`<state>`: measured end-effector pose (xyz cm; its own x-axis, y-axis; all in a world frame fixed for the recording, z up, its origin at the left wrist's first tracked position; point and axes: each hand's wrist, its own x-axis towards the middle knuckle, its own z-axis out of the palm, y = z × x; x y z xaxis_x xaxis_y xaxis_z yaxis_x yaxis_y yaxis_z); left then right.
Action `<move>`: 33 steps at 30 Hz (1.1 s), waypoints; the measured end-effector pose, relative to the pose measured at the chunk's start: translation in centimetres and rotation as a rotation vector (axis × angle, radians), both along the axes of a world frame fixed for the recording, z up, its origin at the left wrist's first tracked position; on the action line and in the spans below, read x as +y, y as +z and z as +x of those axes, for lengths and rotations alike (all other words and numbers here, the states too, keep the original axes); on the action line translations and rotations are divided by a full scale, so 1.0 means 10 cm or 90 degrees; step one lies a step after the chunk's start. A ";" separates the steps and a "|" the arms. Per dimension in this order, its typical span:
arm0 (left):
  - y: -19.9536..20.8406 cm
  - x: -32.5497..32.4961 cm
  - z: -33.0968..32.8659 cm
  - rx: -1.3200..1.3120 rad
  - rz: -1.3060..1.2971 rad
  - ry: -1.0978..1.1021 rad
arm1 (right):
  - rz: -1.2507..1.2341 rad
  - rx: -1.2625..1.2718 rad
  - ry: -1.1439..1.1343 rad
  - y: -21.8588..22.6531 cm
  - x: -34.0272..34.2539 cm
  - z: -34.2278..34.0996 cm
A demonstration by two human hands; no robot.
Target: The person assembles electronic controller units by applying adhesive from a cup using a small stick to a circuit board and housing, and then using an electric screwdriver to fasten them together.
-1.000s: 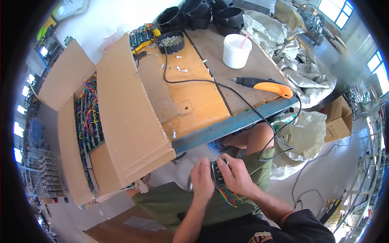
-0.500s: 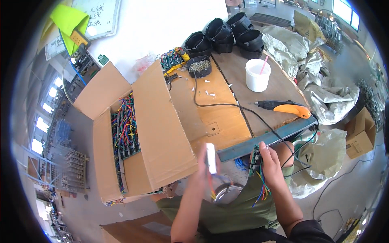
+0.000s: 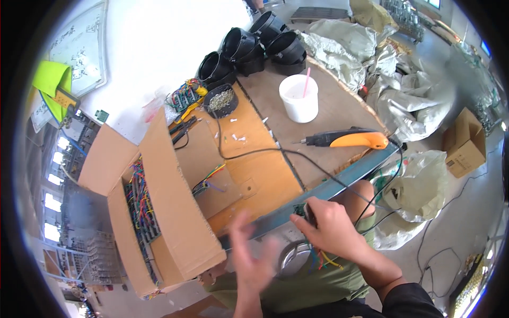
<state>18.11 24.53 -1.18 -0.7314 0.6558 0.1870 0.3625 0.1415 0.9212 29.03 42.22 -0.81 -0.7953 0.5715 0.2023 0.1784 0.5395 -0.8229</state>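
My right hand is closed around a small green circuit board, over my lap. Coloured wires hang down below that hand. My left hand is smeared by motion near the box's front corner, its fingers apart and nothing seen in them. On the table beside the box flap lies a bunch of coloured wires; what they are joined to is partly hidden by the flap. The open cardboard box at left holds many boards with tangled wires.
An orange-and-black electric screwdriver lies at the table's right, its black cord crossing the top. Farther back stand a white bucket with a pink straw, a black dish of screws and several black tubs. Sacks lie at right.
The white piece with wires has left my left hand, and a bunch of wires now lies on the table. My left hand has opened and moved lower; the right has turned with its board.
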 end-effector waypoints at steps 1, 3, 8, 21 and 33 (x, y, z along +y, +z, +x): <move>0.04 0.13 0.14 -0.152 0.025 -0.106 | 0.043 -0.002 -0.007 0.03 0.00 -0.02; -0.08 0.36 0.16 -0.322 0.048 -0.232 | 0.041 0.002 0.059 0.13 0.03 -0.06; -0.08 0.60 -0.13 -0.644 0.141 -0.290 | 0.268 0.022 -0.031 0.45 0.94 -0.55; -0.09 0.62 -0.40 -0.458 0.169 -0.228 | 0.426 -0.202 -0.306 0.76 2.30 -1.82; -0.23 0.72 -0.50 -0.285 0.113 -0.143 | 0.321 -0.089 -0.041 0.70 2.41 -1.69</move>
<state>13.16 31.74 -3.47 -0.6097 0.7926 0.0107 -0.0687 -0.0663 0.9954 12.08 66.32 6.21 -0.8011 0.4789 0.3591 0.3139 0.8469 -0.4292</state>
